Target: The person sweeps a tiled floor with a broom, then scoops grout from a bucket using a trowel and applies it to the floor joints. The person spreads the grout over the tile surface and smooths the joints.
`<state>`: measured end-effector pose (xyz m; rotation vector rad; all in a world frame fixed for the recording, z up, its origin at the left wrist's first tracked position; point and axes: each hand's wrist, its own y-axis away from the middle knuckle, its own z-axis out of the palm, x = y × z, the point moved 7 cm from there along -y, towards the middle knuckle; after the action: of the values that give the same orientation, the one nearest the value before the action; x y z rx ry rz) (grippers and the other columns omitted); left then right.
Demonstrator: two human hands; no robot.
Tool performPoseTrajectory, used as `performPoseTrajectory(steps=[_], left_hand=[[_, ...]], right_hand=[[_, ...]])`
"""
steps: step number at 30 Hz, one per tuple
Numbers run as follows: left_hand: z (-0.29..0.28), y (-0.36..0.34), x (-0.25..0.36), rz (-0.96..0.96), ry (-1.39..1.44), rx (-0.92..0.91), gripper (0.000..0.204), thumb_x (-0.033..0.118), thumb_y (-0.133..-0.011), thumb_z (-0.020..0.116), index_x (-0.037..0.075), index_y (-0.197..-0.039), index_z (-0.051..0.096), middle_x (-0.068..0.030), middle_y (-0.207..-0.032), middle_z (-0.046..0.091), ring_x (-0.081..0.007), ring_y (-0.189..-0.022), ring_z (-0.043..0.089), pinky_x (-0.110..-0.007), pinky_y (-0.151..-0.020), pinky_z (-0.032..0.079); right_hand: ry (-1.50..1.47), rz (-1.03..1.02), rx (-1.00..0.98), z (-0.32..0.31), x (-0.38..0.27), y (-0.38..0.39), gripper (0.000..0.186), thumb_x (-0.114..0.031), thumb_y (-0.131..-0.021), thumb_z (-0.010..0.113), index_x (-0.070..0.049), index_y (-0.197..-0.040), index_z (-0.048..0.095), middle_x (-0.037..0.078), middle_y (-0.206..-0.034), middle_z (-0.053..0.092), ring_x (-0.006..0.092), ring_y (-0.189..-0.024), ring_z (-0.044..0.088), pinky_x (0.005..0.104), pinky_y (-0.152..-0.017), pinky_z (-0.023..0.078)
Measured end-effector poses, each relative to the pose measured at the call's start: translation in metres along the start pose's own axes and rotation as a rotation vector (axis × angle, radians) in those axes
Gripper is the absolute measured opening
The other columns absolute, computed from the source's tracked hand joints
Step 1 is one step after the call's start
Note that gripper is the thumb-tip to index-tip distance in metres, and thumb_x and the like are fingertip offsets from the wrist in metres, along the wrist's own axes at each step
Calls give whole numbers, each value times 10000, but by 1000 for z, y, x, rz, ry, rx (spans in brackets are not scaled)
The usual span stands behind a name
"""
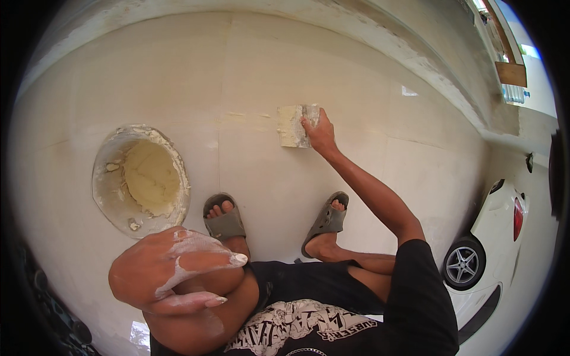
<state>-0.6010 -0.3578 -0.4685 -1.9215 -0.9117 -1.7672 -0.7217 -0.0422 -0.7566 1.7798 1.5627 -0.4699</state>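
Note:
My right hand (320, 132) grips a wide, flat putty knife (291, 133), fingers around its near-right side. Cream-coloured paste coats much of the blade, which lies against the pale tiled floor (267, 184). Left of the blade, a thin streak of paste (246, 114) runs along the tiles. My left hand (196, 258) hangs beside my bent leg, thumb and forefinger apart, with nothing visible between them. White residue covers its fingers. Beyond it stands a bucket (107, 193) with a paste-crusted rim. Cream paste (151, 175) sits inside.
My feet in grey-green slides (225, 222) are planted between the bucket and my right arm. A raised ledge (415, 44) curves along the far side. At right stands a white car (496, 231). A wooden piece (510, 74) and clear bottles (514, 94) are at upper right.

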Motion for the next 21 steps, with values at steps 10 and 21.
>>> performPoseTrajectory(steps=[10, 21], left_hand=[[-3, 2, 7, 110, -39, 9, 487, 309, -803, 727, 70, -1212, 617, -152, -1082, 649, -319, -958, 615, -364, -813, 485], [0, 6, 10, 132, -49, 14, 485, 303, -813, 719, 71, -1224, 608, -152, -1083, 647, -320, -959, 612, -366, -817, 484]], right_hand=[[-8, 60, 24, 44, -32, -3, 453, -284, -838, 663, 19, -1123, 485, 290, -938, 641, 452, -922, 623, 484, -798, 489], [-143, 72, 116, 64, -43, 4, 424, -261, -836, 668, 12, -1106, 487, 273, -940, 646, 451, -907, 628, 489, -779, 489]])
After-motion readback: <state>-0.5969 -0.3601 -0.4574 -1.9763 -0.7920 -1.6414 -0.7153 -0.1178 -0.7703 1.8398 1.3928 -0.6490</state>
